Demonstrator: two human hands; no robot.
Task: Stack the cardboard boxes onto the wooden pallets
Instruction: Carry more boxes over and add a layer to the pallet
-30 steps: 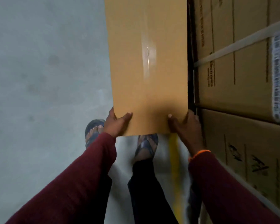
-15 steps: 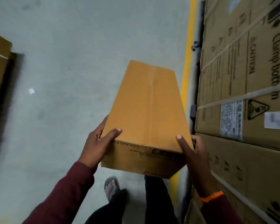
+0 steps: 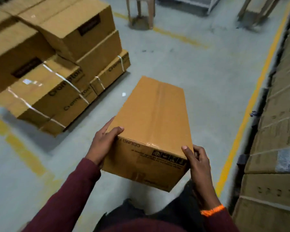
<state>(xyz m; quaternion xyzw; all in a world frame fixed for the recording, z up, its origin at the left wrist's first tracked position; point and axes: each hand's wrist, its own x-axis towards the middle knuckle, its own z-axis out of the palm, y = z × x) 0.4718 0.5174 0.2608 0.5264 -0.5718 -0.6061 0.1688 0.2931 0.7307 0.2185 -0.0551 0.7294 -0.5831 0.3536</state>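
Here, at 10 o'clock, a stack of strapped cardboard boxes [image 3: 57, 61] stands on the grey floor [image 3: 199, 67], white bands round several of them; what lies under the stack cannot be made out. Toward 7 o'clock a maroon sleeve leads to the left grip [image 3: 104, 144], which is clamped on the near left corner of the carried box [image 3: 154, 124], thumb on the top face and fingers along the left side. At 12 o'clock, well beyond, are the legs of a plastic stool [image 3: 139, 12]. The carried box is long and narrow. It is held in the air at the centre, above the floor, its length running toward 12 o'clock, a taped seam along the top and black print on the near end. At 5 o'clock the right grip [image 3: 197, 164] clamps the near right corner, thumb on the top edge and fingers curled round the side; an orange wristband [image 3: 211, 210] sits at the wrist. A yellow floor line [image 3: 251, 101] runs from 1 o'clock down to 5 o'clock, and at 3 o'clock a wall of large cartons [image 3: 278, 131] stands just beside it.
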